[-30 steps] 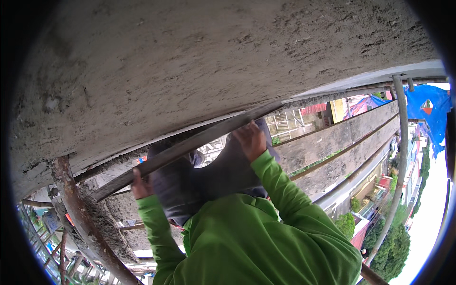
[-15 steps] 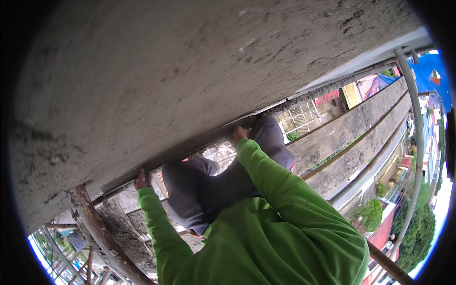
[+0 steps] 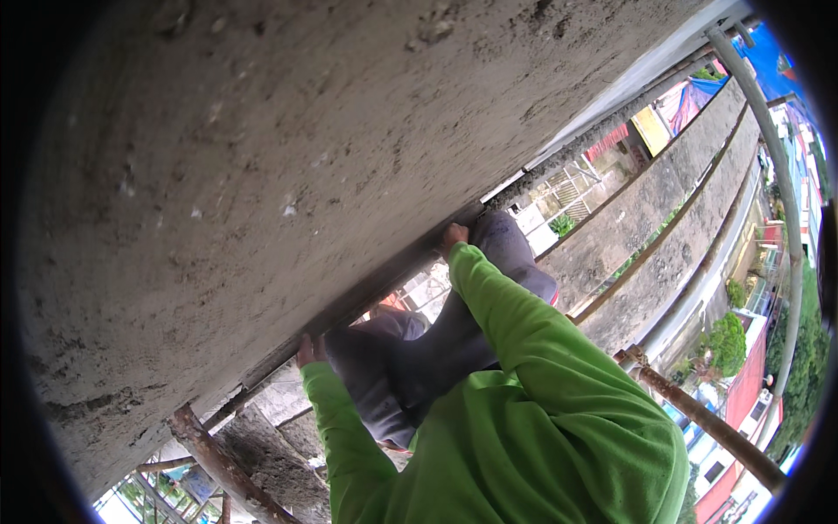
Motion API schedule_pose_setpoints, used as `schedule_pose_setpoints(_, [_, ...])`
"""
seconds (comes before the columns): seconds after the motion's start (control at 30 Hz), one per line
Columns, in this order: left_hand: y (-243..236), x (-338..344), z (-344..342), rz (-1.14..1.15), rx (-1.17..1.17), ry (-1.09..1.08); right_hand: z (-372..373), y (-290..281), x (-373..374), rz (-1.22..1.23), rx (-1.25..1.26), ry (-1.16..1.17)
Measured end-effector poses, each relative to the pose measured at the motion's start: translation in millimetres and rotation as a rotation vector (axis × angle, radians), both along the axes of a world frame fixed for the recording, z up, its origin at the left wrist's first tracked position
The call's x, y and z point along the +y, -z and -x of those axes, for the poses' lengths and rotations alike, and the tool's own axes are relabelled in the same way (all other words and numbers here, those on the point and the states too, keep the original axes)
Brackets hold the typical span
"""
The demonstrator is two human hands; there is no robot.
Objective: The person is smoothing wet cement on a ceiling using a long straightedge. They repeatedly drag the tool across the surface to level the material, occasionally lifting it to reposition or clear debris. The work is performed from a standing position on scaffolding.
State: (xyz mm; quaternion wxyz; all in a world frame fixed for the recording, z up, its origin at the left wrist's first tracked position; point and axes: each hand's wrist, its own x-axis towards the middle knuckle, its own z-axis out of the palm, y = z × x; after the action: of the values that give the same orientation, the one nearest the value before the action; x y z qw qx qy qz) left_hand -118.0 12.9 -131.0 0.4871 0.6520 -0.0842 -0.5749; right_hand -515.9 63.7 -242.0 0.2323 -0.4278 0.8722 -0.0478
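The long, straight, dark-grey bar (image 3: 384, 285) lies along the rough grey wall (image 3: 262, 192), right hand (image 3: 455, 237) gripping it, left hand (image 3: 311, 351) touching it with grip closure not discernible.

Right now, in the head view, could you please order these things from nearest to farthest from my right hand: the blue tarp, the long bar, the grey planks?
1. Long bar: your right hand is on it.
2. Grey planks: to the right of that hand.
3. Blue tarp: upper right, near the picture's rim.
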Motion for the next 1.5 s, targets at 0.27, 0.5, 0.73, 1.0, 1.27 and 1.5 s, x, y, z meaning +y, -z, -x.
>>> schedule_pose_setpoints(0.27, [1.6, -0.7, 11.1, -0.041, -0.016, 0.021, 8.3, -15.8, 0.3, -0.066, 0.027, -0.036])
schedule_pose_setpoints(0.5, [8.0, 5.8, -1.6, -0.01, -0.006, 0.034, -1.0, -10.6, -1.2, -0.15, 0.11, -0.015])
schedule_pose_setpoints(0.73, [-6.5, -1.4, 6.7, -0.031, 0.03, 0.042, 5.3, 12.6, -4.5, -0.158, 0.076, -0.019])
schedule_pose_setpoints(1.0, [-22.0, 8.4, 26.4, 0.004, 0.066, 0.063, 24.5, -96.6, 16.2, -0.01, 0.249, -0.113])
schedule_pose_setpoints(1.27, [-53.0, 37.1, 130.1, -0.073, 0.252, 0.178, 150.9, -111.2, 63.1, 0.374, -0.308, 0.175])
schedule_pose_setpoints(1.5, [5.0, 25.5, 179.5, -0.267, 0.313, 0.162, 198.0, -66.8, 57.3, 0.614, -0.749, 0.61])
